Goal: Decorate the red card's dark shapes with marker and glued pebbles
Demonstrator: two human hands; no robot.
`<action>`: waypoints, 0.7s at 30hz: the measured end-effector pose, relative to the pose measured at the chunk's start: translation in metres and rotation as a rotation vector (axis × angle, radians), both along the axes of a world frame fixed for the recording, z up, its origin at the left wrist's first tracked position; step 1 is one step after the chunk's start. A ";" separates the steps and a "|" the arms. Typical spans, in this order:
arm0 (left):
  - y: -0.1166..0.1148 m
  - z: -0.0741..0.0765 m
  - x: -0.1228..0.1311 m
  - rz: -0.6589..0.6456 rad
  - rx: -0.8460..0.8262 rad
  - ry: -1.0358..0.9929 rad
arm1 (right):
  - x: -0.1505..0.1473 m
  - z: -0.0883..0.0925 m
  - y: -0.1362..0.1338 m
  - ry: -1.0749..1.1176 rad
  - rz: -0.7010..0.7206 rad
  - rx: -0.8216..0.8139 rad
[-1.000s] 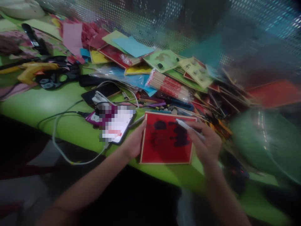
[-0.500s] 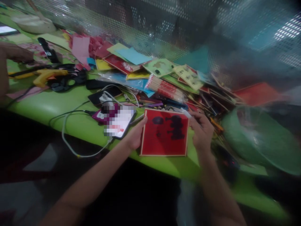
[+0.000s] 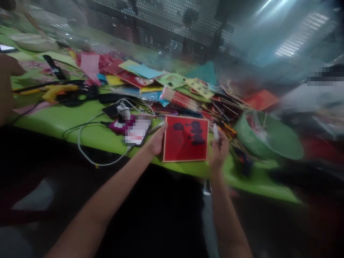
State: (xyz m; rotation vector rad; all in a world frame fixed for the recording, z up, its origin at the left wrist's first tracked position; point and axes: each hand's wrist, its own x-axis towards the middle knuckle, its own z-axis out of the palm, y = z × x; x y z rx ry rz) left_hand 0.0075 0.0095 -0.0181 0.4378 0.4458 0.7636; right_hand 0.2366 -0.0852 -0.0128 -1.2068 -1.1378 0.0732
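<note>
A red rectangular panel [image 3: 182, 150] with a pale border and dark shapes on its face is tilted up above the table's front edge. My left hand [image 3: 158, 139] grips its left side, thumb along the border. Just beyond its right edge, my right hand [image 3: 220, 148] is closed around a slim white pen-like stick [image 3: 215, 132], which points upward. Whether the stick is a pen or something else cannot be made out. Left of the panel lies a lit phone [image 3: 138, 132], with a cable plugged in, against a purple power block [image 3: 122, 125].
Behind the panel, coloured cards [image 3: 172, 80] and a bundle of wooden sticks [image 3: 180, 98] are heaped. A green basin [image 3: 287, 143] stands at right, a yellow glue gun [image 3: 55, 92] at left. Another person's arm [image 3: 8, 86] reaches in at far left. Another person shows at far right, blurred.
The view has swung right. My right hand has drawn off the panel's upper right corner, and the white stick now stands more upright. My left hand still grips the panel.
</note>
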 end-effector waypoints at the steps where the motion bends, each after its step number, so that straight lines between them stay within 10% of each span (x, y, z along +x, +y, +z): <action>1: -0.002 0.000 0.002 -0.004 0.002 0.012 | -0.004 -0.006 -0.007 -0.033 -0.010 -0.010; 21: -0.027 0.005 0.012 -0.024 0.079 -0.054 | -0.080 -0.021 -0.020 -0.228 0.107 -0.077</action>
